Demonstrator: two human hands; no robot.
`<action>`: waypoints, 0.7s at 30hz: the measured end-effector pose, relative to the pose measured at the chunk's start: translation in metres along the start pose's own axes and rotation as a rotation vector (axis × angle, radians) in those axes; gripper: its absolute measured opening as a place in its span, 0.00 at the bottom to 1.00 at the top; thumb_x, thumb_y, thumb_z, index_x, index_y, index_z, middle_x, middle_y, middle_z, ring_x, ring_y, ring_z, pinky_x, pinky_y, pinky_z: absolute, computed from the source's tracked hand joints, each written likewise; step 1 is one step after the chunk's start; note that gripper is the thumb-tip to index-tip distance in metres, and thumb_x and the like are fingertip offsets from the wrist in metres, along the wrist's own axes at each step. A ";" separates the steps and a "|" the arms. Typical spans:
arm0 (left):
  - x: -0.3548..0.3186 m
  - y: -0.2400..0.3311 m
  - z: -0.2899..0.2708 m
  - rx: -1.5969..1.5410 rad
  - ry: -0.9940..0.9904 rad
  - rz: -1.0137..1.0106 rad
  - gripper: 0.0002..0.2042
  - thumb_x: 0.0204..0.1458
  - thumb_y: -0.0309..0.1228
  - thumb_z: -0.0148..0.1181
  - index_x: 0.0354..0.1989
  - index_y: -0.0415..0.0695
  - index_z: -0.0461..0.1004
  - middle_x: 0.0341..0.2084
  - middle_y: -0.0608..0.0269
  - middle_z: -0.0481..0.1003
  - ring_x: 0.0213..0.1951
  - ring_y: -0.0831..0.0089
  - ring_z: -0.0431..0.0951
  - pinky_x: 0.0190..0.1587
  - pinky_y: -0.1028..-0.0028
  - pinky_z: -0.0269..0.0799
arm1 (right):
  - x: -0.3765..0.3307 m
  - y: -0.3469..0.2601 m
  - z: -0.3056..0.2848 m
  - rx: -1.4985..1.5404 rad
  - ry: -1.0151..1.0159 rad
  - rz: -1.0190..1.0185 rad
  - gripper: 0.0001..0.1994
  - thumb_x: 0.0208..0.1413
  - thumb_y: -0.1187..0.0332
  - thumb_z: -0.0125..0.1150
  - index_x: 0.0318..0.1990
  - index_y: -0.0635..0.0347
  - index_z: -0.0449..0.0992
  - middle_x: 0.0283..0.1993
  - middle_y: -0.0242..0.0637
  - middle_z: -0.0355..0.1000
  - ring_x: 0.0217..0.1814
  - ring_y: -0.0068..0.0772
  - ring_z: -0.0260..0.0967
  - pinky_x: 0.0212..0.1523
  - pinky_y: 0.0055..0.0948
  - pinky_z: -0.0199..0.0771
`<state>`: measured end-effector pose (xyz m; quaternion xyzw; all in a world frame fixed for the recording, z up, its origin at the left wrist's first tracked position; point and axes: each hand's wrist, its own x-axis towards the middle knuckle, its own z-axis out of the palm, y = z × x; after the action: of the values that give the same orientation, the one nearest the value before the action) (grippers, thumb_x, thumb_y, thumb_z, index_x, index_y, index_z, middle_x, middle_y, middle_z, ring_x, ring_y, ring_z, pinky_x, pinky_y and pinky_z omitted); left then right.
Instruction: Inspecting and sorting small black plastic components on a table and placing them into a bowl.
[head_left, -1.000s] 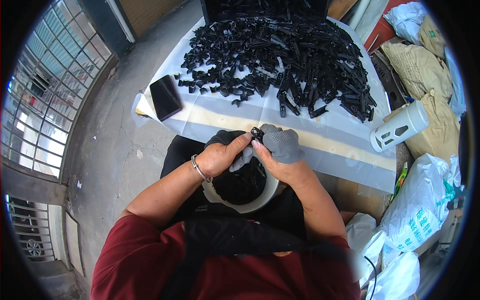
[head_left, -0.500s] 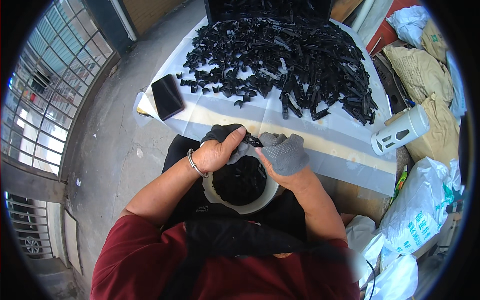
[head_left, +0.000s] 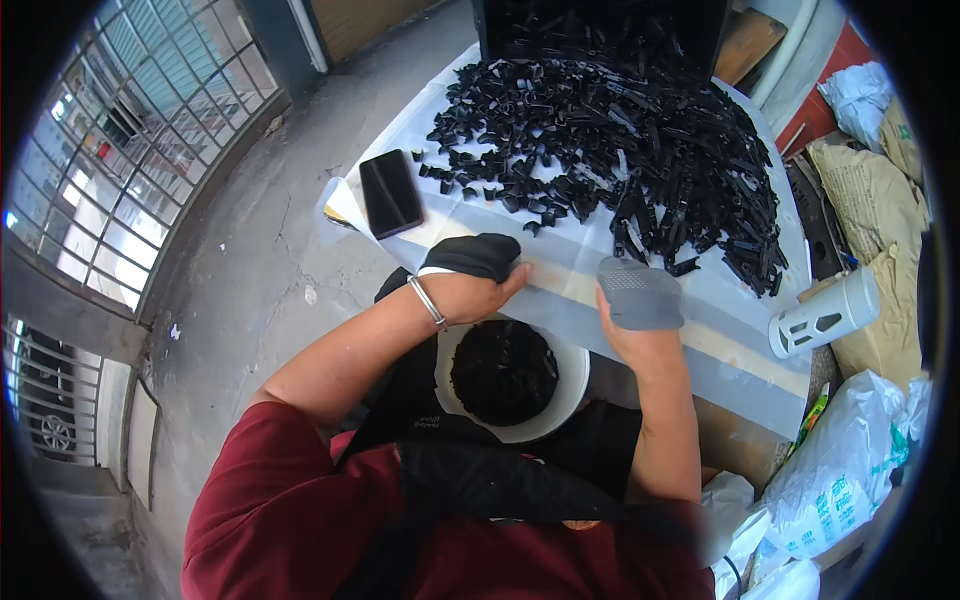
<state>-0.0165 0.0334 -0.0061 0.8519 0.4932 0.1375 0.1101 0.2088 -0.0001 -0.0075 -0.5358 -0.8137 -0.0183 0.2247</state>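
My left hand (head_left: 475,272), in a dark fingertip glove with the thumb bare, hovers over the table's front edge. Its fingers look curled in; anything in them is hidden. To its right, near the front of the pile, is my right hand (head_left: 640,300) in a grey dotted glove. Its fingers are out of sight under the back of the hand. Below both hands, a pale bucket (head_left: 577,385) between my legs holds black plastic pieces (head_left: 505,372). A large heap of small black plastic parts (head_left: 640,150) covers the far part of the table.
White sheeting (head_left: 560,270) covers the table. A dark phone (head_left: 391,194) lies at its left edge, and a white slotted cylinder (head_left: 825,312) at its right. Sacks (head_left: 865,195) and a white plastic bag (head_left: 840,470) crowd the right side. A black bin (head_left: 605,35) stands behind the heap.
My hands, which were together on a black plastic part over the bucket, have come apart. My right hand has moved right toward the heap. The whole view has shifted.
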 end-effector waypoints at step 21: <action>0.018 0.000 0.013 -0.426 0.048 0.297 0.12 0.36 0.29 0.53 0.33 0.44 0.71 0.22 0.53 0.73 0.28 0.59 0.75 0.31 0.67 0.70 | 0.003 -0.018 0.009 0.373 -0.006 -0.229 0.17 0.47 0.75 0.55 0.47 0.63 0.67 0.44 0.45 0.66 0.39 0.45 0.62 0.42 0.34 0.62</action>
<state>-0.0037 0.0484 -0.0157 0.8691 0.3250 0.2731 0.2539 0.1886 -0.0026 -0.0106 -0.3891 -0.8593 0.1086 0.3138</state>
